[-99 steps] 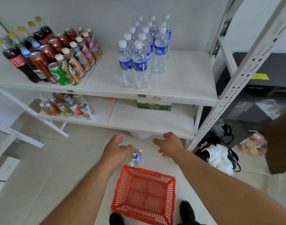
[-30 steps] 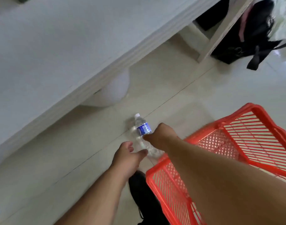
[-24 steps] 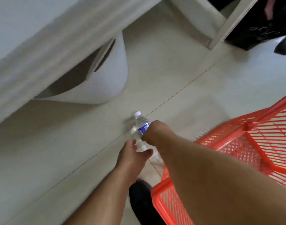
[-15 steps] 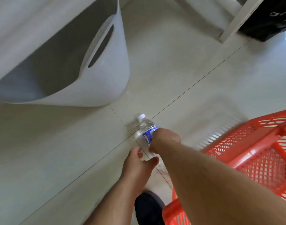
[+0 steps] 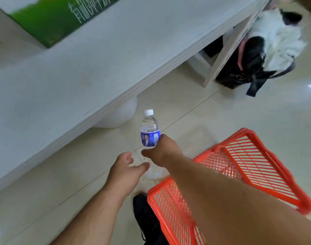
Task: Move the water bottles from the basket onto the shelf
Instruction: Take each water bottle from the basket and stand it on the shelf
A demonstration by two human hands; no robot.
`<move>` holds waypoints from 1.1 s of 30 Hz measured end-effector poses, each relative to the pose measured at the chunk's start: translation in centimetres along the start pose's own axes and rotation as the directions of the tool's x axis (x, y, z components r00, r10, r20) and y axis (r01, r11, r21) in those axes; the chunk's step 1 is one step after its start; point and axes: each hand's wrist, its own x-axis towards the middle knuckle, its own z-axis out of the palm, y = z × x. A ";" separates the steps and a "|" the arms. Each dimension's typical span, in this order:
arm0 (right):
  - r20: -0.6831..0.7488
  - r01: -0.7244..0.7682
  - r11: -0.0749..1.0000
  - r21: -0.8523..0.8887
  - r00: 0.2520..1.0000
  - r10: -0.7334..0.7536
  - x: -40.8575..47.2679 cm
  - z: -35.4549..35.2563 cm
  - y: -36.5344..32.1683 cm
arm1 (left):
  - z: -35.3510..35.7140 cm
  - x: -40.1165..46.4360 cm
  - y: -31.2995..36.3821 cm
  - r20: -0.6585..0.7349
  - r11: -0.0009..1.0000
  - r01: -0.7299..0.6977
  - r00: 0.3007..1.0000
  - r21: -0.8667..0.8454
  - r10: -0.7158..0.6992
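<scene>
A clear water bottle (image 5: 149, 129) with a white cap and blue label is held above the tiled floor, cap pointing away from me. My right hand (image 5: 162, 150) grips it around the middle, below the label. My left hand (image 5: 125, 171) hovers just left of the bottle's base with fingers relaxed, holding nothing. The red plastic basket (image 5: 257, 165) stands on the floor at the lower right, and no bottles show inside it. The white lower shelf (image 5: 80, 73) stretches across the upper left.
A green carton (image 5: 59, 16) sits on the shelf at the top left. A white tub (image 5: 119, 115) stands on the floor under the shelf edge. A black and white bag (image 5: 260, 50) lies beside the shelf post (image 5: 227, 50). My black shoe (image 5: 146, 218) is by the basket.
My right hand has lifted the bottle off the floor and raised it upright. The view has tilted up, bringing the shelf top back into sight. My left hand stays beside it.
</scene>
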 end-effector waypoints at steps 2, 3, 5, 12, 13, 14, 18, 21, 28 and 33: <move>-0.060 -0.004 0.993 0.118 0.998 0.011 -4.8 -2.7 -0.6 | -0.8 -4.5 2.8 -0.002 0.999 -0.030 1.000 -0.020 0.030; -0.088 0.006 0.985 0.170 0.996 0.009 -7.4 -4.1 -1.0 | -1.2 -6.9 4.2 -0.001 0.999 -0.046 0.999 -0.026 0.046; -0.143 0.054 0.971 0.233 0.990 -0.021 -12.4 -7.2 -1.9 | -2.1 -11.8 7.2 -0.006 0.996 -0.085 0.996 -0.028 0.084; -0.205 0.239 0.961 0.137 0.956 -0.209 -30.7 -21.9 -7.6 | -6.8 -32.1 16.0 -0.052 0.971 -0.236 0.971 -0.026 0.235; -0.215 0.267 0.957 0.115 0.947 -0.238 -33.2 -23.8 -8.6 | -7.6 -34.7 16.9 -0.060 0.964 -0.262 0.964 -0.044 0.259; -0.218 0.291 0.952 0.094 0.939 -0.266 -35.7 -25.6 -9.5 | -8.3 -37.2 17.7 -0.069 0.959 -0.280 0.959 -0.055 0.276; -0.239 0.384 0.923 0.021 0.899 -0.368 -45.2 -31.0 -12.8 | -11.0 -45.6 20.1 -0.120 0.926 -0.369 0.926 -0.082 0.359; -0.281 0.454 0.891 0.025 0.858 -0.430 -50.9 -32.9 -14.5 | -13.0 -50.5 21.5 -0.159 0.895 -0.436 0.894 -0.094 0.419; -0.354 0.525 0.850 -0.041 0.788 -0.504 -60.1 -33.4 -15.5 | -15.6 -57.8 21.2 -0.230 0.806 -0.577 0.809 -0.133 0.541; -0.388 0.554 0.830 -0.066 0.752 -0.533 -63.9 -33.2 -14.7 | -15.4 -61.1 20.1 -0.246 0.766 -0.627 0.772 -0.144 0.586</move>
